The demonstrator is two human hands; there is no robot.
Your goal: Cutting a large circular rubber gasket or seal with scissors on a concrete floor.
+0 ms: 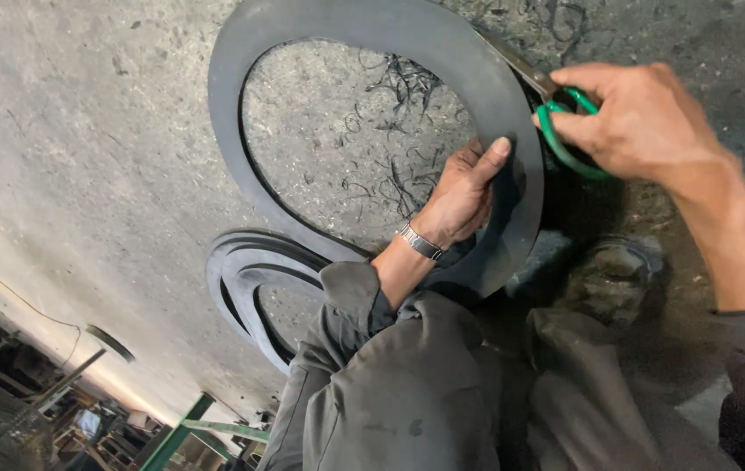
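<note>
So my right hand is up in the upper right of the frame, fingers curled tight through the green handles of a pair of scissors, with the blades poking up-left along the outer edge of the big rubber ring. My left hand sits just right of center, reaching through the ring's hole and pinching its right-hand band, thumb on top, fingers hidden underneath. There's a metal wristwatch on that wrist.

The ring itself is a wide, flat, dark grey oval filling the top middle of the frame, held up off the concrete floor. Through the hole I can see thin black rubber shavings scattered on the floor. Lower left of the ring, a stack of similar rings lies flat. My grey-trousered knees fill the bottom.
</note>
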